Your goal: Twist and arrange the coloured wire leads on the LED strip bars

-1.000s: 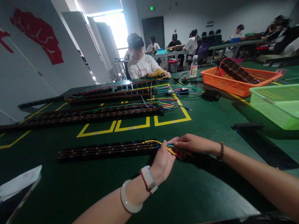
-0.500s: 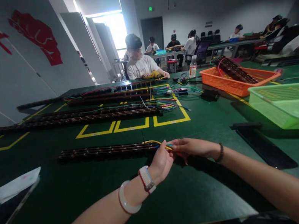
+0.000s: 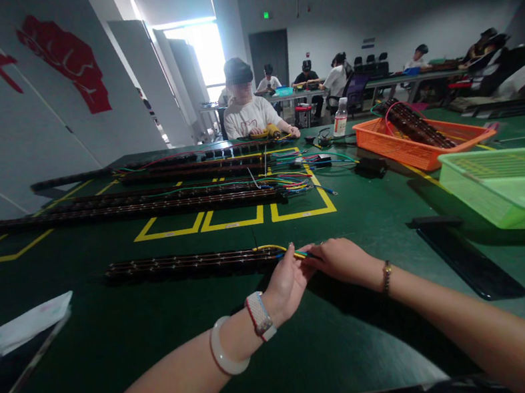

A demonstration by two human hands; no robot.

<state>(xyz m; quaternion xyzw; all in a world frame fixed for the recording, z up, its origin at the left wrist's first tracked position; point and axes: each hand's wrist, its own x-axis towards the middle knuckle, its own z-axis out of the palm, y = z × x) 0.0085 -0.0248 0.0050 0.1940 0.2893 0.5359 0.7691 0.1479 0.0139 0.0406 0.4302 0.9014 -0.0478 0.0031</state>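
Observation:
A short dark wiring harness lies across the green table in front of me, its coloured wires coming out at the right end. My left hand is closed round these yellow, blue and green wires just past the bundle's end. Just right of it, my right hand pinches the same wires farther along, knuckles turned up. The wire tips are hidden by my fingers. Longer dark harnesses lie parallel behind, with loose coloured wires fanned at their right ends.
An orange basket with a dark bundle stands at the right, behind a green basket. A black phone-like slab lies right of my hands. White cloth is at left. Across the table sits a person near a bottle.
My right hand has turned palm-down and shifted slightly right along the wires, showing more of them between my hands. My left hand keeps its place on the wires.

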